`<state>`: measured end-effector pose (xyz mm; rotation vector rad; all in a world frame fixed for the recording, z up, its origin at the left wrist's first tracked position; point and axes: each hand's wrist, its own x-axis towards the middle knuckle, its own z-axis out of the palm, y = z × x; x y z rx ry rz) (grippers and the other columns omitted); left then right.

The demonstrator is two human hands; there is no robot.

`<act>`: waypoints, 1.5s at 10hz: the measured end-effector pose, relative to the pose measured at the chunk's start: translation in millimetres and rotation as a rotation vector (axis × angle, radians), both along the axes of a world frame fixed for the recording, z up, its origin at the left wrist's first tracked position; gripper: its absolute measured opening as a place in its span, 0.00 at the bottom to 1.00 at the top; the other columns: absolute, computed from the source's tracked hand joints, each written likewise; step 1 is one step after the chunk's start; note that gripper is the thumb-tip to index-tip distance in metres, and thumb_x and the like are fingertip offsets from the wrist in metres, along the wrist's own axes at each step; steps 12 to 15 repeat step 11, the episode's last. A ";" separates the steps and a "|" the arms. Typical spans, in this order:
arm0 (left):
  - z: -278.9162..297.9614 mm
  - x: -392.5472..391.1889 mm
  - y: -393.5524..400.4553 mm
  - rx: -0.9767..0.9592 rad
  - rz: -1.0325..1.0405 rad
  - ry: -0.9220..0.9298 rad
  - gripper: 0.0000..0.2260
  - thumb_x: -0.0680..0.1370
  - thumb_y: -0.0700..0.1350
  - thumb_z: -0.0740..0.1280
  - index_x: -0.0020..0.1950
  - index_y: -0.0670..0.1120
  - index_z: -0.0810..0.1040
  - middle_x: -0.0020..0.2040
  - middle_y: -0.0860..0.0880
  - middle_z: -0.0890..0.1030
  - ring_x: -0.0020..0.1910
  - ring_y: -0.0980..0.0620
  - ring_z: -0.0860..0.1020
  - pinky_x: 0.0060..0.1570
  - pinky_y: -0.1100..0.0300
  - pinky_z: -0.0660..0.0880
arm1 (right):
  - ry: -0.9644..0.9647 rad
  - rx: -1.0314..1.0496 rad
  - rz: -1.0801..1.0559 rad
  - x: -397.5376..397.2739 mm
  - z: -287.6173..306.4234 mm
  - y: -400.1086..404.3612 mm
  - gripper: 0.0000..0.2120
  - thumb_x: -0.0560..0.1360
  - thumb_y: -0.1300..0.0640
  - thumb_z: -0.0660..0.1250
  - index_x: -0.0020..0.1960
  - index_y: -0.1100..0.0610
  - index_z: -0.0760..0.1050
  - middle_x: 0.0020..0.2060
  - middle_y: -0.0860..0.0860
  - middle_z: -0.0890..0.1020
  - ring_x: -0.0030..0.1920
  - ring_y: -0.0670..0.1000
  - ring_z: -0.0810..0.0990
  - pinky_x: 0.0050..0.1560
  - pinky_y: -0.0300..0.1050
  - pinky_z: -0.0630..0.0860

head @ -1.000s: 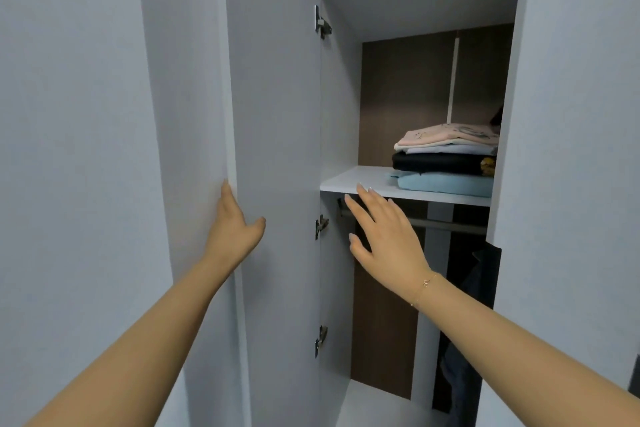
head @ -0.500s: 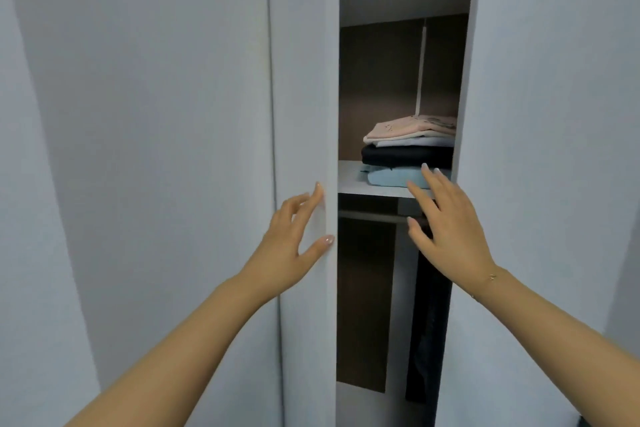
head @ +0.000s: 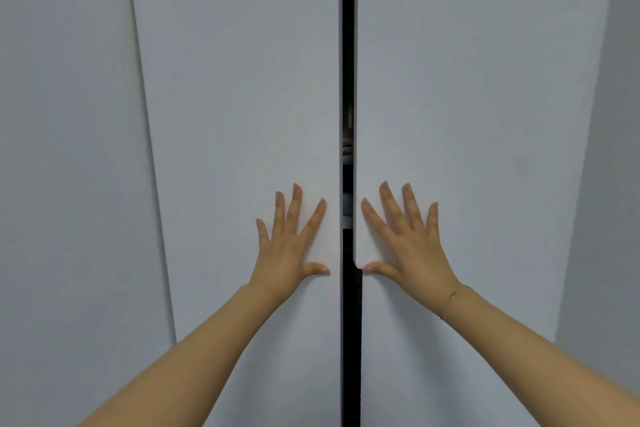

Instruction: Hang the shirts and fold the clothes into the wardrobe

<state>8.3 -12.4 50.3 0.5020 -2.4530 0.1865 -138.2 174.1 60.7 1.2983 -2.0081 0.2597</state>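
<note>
Presently, head view. Wardrobe: two pale grey doors, left door and right door, nearly closed, a narrow dark gap between them. Contents: only a sliver of the folded clothes shows through the gap at mid height; garments cannot be told apart. Left hand: fingers spread, palm flat on the left door beside the gap. Right hand: fingers spread, flat on the right door; thin bracelet at the wrist.
</note>
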 end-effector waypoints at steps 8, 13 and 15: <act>-5.6 -81.9 -23.0 -0.046 0.261 -0.025 0.56 0.70 0.68 0.66 0.68 0.59 0.18 0.70 0.47 0.19 0.68 0.42 0.19 0.68 0.28 0.49 | 0.028 0.003 -0.210 -47.7 -7.0 -75.0 0.56 0.70 0.34 0.66 0.74 0.46 0.25 0.74 0.53 0.27 0.73 0.63 0.27 0.68 0.76 0.39; 39.9 -15.8 -3.4 -0.119 0.264 -0.227 0.40 0.80 0.58 0.60 0.77 0.54 0.30 0.77 0.46 0.30 0.77 0.45 0.35 0.73 0.35 0.40 | -0.122 0.239 -0.264 0.8 39.3 -30.2 0.41 0.77 0.58 0.62 0.79 0.50 0.37 0.78 0.53 0.36 0.78 0.57 0.39 0.76 0.61 0.42; 39.9 -15.8 -3.4 -0.119 0.264 -0.227 0.40 0.80 0.58 0.60 0.77 0.54 0.30 0.77 0.46 0.30 0.77 0.45 0.35 0.73 0.35 0.40 | -0.122 0.239 -0.264 0.8 39.3 -30.2 0.41 0.77 0.58 0.62 0.79 0.50 0.37 0.78 0.53 0.36 0.78 0.57 0.39 0.76 0.61 0.42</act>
